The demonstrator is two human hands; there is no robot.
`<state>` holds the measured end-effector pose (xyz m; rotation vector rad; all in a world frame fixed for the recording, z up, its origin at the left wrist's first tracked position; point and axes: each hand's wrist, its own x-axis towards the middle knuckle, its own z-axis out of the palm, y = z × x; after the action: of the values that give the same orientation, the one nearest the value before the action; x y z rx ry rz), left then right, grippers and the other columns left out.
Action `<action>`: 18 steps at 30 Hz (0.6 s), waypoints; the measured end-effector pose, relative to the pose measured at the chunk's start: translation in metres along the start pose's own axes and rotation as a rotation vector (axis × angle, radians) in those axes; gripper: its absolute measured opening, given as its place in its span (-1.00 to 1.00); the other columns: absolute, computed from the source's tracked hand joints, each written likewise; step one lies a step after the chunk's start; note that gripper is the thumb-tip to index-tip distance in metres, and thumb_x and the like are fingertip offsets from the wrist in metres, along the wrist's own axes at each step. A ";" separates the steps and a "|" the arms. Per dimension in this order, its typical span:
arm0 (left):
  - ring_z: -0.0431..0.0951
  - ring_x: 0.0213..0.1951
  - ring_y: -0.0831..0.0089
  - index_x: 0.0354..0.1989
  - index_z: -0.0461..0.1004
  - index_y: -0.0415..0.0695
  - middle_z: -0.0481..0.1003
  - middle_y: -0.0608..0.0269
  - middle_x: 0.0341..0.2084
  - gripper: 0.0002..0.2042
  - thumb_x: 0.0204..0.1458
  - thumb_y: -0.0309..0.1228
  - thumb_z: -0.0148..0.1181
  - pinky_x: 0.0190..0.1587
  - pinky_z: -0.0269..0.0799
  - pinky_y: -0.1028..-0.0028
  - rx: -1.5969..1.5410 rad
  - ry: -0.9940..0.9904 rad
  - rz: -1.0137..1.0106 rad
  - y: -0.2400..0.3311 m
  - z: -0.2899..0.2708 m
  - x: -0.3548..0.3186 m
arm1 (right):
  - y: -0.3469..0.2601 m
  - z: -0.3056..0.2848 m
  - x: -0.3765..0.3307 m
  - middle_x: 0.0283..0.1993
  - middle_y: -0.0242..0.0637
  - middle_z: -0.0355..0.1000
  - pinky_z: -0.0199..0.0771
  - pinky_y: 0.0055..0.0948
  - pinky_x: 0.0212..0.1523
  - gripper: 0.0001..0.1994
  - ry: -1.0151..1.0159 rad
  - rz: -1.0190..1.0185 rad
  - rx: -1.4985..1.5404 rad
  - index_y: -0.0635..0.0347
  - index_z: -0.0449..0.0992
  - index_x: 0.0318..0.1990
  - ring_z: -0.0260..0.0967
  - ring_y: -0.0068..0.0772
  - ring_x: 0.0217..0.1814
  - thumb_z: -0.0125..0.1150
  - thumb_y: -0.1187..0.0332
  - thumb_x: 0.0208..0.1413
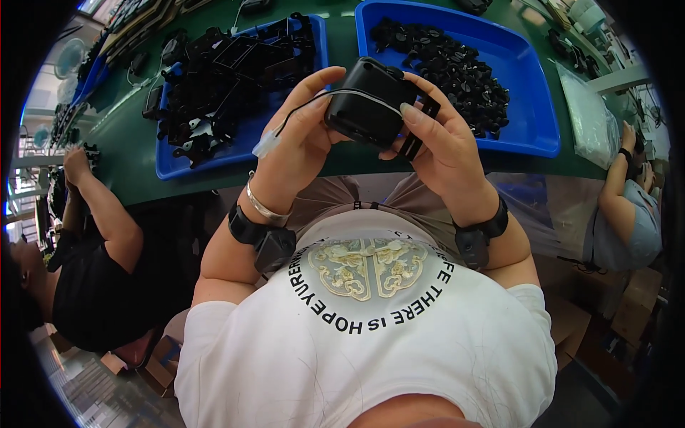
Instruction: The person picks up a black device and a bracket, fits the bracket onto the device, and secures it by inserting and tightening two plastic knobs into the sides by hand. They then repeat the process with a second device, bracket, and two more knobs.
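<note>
Between my two hands is a black box-shaped housing (365, 118) with rounded corners, lifted above the table's near edge. My left hand (298, 139) is closed on its left side, thumb along the face. A thin cable (360, 92) runs across the housing and hangs down at the left, ending in a white plug (265, 145) beside my left wrist. My right hand (448, 153) grips the right side, its thumb pressing near the cable. A slotted black bracket (412, 145) sits against that side, under my right fingers; whether it is fixed to the housing I cannot tell.
Behind my left hand, a blue tray (322, 44) holds a heap of black bracket parts. Another blue tray (534, 85) at the right contains many small black pieces. A clear plastic bag (586, 118) lies on the green table (346, 43). Co-workers sit on both sides.
</note>
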<state>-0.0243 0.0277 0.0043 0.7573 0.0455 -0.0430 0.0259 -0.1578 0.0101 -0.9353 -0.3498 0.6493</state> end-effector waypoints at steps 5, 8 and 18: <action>0.40 -0.04 0.44 0.20 0.03 -0.24 0.33 0.04 -0.03 -0.45 0.09 -0.34 0.08 -0.03 0.36 0.43 0.180 -0.197 0.236 -0.018 0.006 -0.007 | 0.010 0.014 0.003 -0.13 -0.22 0.30 0.55 -0.40 -0.19 -0.54 0.120 -0.150 0.028 0.23 0.11 0.15 0.40 -0.44 -0.17 0.08 0.38 0.13; 0.38 -0.03 0.46 0.21 0.01 -0.24 0.31 0.07 -0.01 -0.48 0.13 -0.33 0.01 -0.02 0.35 0.45 0.524 -0.146 0.349 -0.020 0.010 -0.006 | 0.016 0.016 0.000 -0.12 -0.23 0.30 0.53 -0.43 -0.19 -0.56 0.152 -0.176 -0.022 0.24 0.11 0.14 0.39 -0.44 -0.15 0.06 0.36 0.15; 0.45 -0.20 0.56 0.18 0.08 -0.26 0.40 0.20 -0.17 -0.55 0.20 -0.25 -0.14 -0.17 0.41 0.58 0.274 -0.054 0.102 -0.016 -0.005 -0.008 | 0.000 -0.009 -0.001 -0.14 -0.40 0.32 0.33 -0.70 -0.17 -0.58 -0.011 -0.086 -0.426 0.28 0.11 0.17 0.30 -0.64 -0.12 -0.09 0.27 0.24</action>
<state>-0.0336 0.0194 -0.0099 1.0305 -0.0518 0.0279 0.0300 -0.1638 0.0052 -1.3144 -0.5479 0.5091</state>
